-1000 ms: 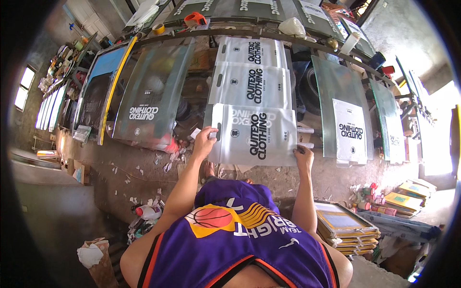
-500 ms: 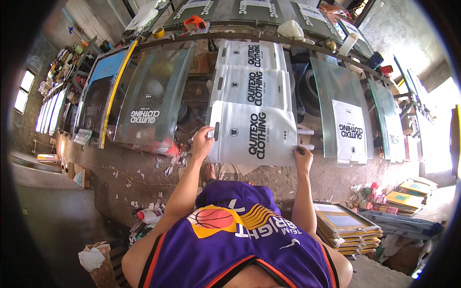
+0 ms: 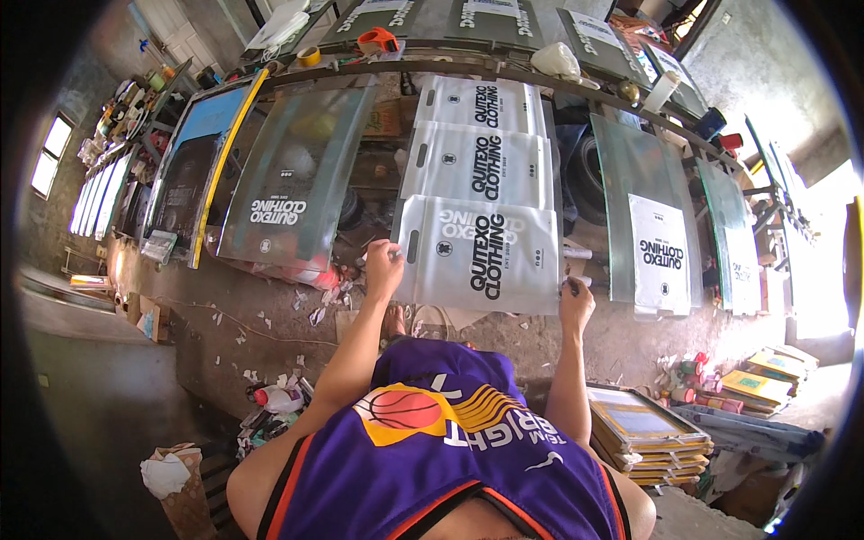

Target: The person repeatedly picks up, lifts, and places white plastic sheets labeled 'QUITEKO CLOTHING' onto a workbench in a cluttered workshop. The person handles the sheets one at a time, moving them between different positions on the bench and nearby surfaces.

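Bag (image 3: 477, 255), frosted and flat, lying between the fingers (image 3: 392, 249) of the left hand (image 3: 383, 268) and those of the right hand (image 3: 577, 304). Beneath it is a glass pane (image 3: 553, 157); a pale print (image 3: 453, 217) shows through. Beyond the fingers, its far edge meets a middle bag (image 3: 475, 169), with a far bag (image 3: 481, 103) past that.

Left: fingers bent and drawn nearly together, just beside the bag's edge near its slot (image 3: 412, 245); from where I stand, I cannot tell whether they pinch the film. Right: fingers curled inward beside the opposite edge, toward the near corner; contact is unclear, and no firm hold on the bag can be made out. White tubes (image 3: 578, 255) lie just beyond these right fingers.

Handling, as I judge it: film this thin would likely wrinkle under uneven pull, so light, equal tension from both sets of fingers should suit it. Letting go of both edges together would help keep it square. Fingers are best kept off the dark print (image 3: 488, 261), and the middle bag left undragged.
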A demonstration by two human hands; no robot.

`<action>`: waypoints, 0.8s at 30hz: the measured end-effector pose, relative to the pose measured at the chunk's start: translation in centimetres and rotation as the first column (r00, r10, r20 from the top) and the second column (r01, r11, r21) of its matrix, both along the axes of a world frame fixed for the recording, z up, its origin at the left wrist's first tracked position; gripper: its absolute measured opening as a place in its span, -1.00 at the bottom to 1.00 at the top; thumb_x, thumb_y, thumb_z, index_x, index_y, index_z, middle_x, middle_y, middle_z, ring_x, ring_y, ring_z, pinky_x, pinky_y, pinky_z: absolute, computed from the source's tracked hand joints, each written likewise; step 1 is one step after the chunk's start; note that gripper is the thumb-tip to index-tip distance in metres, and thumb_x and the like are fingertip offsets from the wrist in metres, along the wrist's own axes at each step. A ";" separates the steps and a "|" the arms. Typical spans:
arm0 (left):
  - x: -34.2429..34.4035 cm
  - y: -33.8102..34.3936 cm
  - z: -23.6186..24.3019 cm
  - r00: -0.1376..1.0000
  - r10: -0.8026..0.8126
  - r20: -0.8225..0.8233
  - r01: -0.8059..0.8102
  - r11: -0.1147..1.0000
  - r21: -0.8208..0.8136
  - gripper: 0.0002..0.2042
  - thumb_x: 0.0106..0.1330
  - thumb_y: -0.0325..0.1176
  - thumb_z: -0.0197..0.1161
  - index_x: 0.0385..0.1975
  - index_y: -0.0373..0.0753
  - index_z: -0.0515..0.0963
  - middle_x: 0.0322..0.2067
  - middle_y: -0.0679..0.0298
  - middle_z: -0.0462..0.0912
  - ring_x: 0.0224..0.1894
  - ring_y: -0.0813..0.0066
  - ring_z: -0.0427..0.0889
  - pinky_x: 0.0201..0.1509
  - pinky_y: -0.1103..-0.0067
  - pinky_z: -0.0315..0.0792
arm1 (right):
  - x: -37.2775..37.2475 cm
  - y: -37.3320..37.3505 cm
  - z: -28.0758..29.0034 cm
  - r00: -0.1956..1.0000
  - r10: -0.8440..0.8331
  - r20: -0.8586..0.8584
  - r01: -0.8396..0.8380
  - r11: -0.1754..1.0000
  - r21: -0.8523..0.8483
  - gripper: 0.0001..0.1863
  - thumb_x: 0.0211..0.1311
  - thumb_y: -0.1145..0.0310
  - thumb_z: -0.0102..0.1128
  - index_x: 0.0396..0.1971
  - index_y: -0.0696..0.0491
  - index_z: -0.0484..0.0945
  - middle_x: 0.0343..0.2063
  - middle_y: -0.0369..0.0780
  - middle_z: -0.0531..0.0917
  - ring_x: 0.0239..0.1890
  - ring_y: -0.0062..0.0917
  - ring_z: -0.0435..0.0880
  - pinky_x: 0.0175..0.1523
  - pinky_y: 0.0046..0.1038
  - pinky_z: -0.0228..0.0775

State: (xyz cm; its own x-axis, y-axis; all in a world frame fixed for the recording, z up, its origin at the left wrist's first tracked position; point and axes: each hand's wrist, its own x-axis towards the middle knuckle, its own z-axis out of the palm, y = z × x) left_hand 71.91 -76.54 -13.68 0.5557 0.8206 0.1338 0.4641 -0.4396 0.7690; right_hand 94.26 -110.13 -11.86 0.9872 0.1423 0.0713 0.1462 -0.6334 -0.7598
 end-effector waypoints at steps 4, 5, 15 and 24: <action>0.0 -2.1 1.6 0.999 -0.043 0.029 0.043 0.999 0.024 -0.83 0.07 -0.56 0.30 -0.31 -0.33 0.58 -0.07 0.05 0.49 -0.13 0.22 0.54 -0.05 0.45 0.47 | -0.4 -0.1 1.0 0.997 0.059 0.057 -0.062 0.997 0.044 -0.75 0.12 0.42 0.20 -0.21 0.21 0.64 -0.31 -0.04 0.70 -0.24 -0.20 0.69 -0.05 -0.30 0.48; 0.1 -2.5 1.7 0.997 -0.058 0.050 0.057 0.998 0.027 -0.83 0.07 -0.56 0.29 -0.31 -0.33 0.58 -0.07 0.06 0.49 -0.13 0.23 0.54 -0.04 0.45 0.47 | -0.5 -0.2 1.3 0.995 0.076 0.071 -0.080 0.995 0.055 -0.75 0.12 0.43 0.20 -0.21 0.21 0.63 -0.31 -0.04 0.70 -0.24 -0.21 0.69 -0.05 -0.30 0.48; 1.4 -6.1 6.9 0.953 -0.273 0.130 0.295 0.933 -0.207 -0.79 0.16 -0.51 0.26 -0.20 -0.34 0.57 -0.21 0.10 0.62 -0.29 0.33 0.64 -0.15 0.46 0.49 | -0.7 1.1 2.4 0.990 0.111 0.083 -0.119 0.988 0.102 -0.73 0.13 0.49 0.21 -0.14 0.19 0.61 -0.29 -0.08 0.70 -0.22 -0.29 0.69 -0.04 -0.35 0.49; 6.2 -6.7 7.8 0.878 -0.439 0.189 0.478 0.806 -0.350 -0.78 0.15 -0.49 0.28 -0.20 -0.32 0.61 -0.25 0.19 0.69 -0.29 0.47 0.63 -0.21 0.52 0.50 | -1.3 1.1 2.7 0.996 0.068 0.063 -0.078 0.982 0.172 -0.66 0.07 0.50 0.27 -0.09 0.16 0.59 -0.26 -0.05 0.69 -0.22 -0.27 0.69 -0.04 -0.34 0.49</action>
State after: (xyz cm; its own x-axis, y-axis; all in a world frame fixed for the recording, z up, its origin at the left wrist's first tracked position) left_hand 78.09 -83.28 -5.93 0.8804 0.4704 -0.0600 0.1991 -0.2518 0.9471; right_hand 92.91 -109.05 -9.18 0.9683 0.1944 0.1568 0.2331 -0.4779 -0.8469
